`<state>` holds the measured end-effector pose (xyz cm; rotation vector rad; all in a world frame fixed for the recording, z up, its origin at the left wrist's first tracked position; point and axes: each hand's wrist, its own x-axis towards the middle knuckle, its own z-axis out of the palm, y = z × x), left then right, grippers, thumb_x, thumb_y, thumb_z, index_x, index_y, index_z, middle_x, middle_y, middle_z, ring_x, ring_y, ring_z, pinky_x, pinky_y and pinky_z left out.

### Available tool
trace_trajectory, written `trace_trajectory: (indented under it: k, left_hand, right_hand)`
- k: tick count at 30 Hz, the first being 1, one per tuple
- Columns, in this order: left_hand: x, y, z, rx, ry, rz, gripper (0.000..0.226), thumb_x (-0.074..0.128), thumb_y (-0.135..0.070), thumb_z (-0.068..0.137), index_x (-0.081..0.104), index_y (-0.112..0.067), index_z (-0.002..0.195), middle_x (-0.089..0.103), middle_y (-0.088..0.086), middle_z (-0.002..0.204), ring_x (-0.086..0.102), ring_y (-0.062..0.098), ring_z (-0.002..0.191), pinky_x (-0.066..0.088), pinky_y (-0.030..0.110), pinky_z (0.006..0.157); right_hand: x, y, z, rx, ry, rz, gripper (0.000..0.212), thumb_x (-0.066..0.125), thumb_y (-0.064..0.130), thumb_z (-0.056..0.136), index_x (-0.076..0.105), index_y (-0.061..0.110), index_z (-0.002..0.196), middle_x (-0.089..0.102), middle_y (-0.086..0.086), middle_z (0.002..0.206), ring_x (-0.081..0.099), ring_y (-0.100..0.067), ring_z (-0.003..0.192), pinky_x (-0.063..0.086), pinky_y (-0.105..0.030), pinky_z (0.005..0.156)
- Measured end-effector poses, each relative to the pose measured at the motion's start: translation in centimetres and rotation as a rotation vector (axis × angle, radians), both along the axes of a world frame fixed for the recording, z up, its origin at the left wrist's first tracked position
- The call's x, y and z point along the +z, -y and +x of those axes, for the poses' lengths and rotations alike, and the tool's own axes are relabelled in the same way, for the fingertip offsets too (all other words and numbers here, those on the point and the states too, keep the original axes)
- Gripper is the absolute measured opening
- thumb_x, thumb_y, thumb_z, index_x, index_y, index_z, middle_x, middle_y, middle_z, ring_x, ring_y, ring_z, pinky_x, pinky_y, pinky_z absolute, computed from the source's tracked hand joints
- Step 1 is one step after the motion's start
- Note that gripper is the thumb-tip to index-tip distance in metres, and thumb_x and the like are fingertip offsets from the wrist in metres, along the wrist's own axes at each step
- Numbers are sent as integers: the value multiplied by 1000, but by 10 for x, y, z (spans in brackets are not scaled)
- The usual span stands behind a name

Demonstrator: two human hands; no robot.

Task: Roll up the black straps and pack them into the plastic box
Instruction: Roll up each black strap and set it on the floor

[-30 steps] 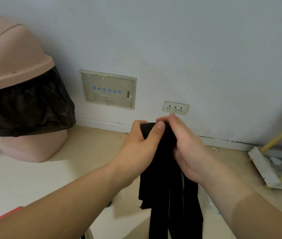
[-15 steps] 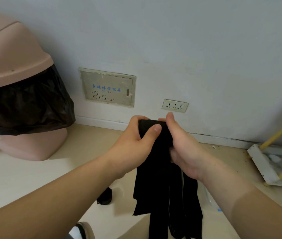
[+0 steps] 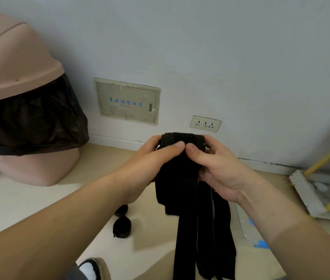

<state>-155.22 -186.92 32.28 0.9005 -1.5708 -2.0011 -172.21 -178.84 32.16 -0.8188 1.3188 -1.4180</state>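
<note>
left hand [image 3: 150, 160], right hand [image 3: 220, 170] grip black straps [image 3: 182, 174] | rolled strap [image 3: 122, 227] on floor [image 3: 29, 201] | bin [image 3: 18, 77] left

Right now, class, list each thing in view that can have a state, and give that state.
black strap, top rolled, tails hanging loose
left hand, pinches the roll
right hand, pinches the roll
floor straps, both rolled up
plastic box, mostly hidden, cannot tell
bin, lid on over black bag
wall panel, shut
socket, nothing plugged in

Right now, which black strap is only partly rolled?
The strap held between the left hand and right hand: its ends hang loose below. The two rolls on the floor are fully wound.
</note>
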Motion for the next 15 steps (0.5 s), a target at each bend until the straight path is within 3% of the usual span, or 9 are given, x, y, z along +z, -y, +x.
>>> trace_trajectory:
  k: [2, 4, 8, 10, 12, 15]
  left_hand:
    - [-2, 1, -1, -29, 51, 14, 67, 61, -74, 84, 61, -33, 137, 77, -3, 124, 75, 18, 114, 57, 46, 104]
    - [-3, 2, -2, -35, 109, 8, 71, 52, -84, 86, 59, -35, 136, 78, -2, 121, 76, 20, 111, 60, 49, 99]
    - [-4, -1, 1, -37, 76, 61, 60, 60, -71, 92, 59, -30, 136, 77, 3, 122, 77, 25, 109, 62, 52, 95]
    - [-4, -1, 2, 3, 38, 67, 50, 67, -56, 96, 59, -26, 135, 77, 4, 122, 77, 25, 109, 62, 48, 96]
    - [-2, -1, 0, 31, 5, 82, 43, 69, -45, 97, 60, -24, 133, 76, 5, 123, 76, 26, 110, 63, 46, 93]
    - [-2, 0, -1, 46, -33, 65, 39, 71, -37, 98, 59, -25, 133, 73, 9, 126, 75, 30, 113, 62, 46, 89]
  right_hand:
    - [-1, 1, 1, 0, -113, -34, 42, 90, 18, 78, 69, 20, 114, 75, -6, 112, 77, -24, 99, 62, -39, 83]
    - [-4, 0, 4, 4, -275, -74, 36, 86, 11, 80, 69, 28, 107, 72, 0, 110, 74, -17, 95, 62, -34, 82]
    - [-6, -3, 7, -17, -491, -110, 48, 85, -3, 81, 68, 31, 109, 71, 0, 112, 69, -9, 98, 59, -25, 77]
    - [-5, -3, 3, -10, -474, -107, 54, 87, -7, 75, 69, 33, 108, 72, 0, 112, 70, -12, 101, 62, -30, 79]
    - [-2, -4, 1, 15, -334, -72, 58, 87, -3, 69, 70, 32, 112, 71, -1, 116, 73, -22, 104, 65, -44, 85]
    - [7, -2, 0, 65, -57, 60, 51, 88, 32, 76, 73, 22, 124, 72, -8, 118, 75, -30, 104, 63, -49, 88]
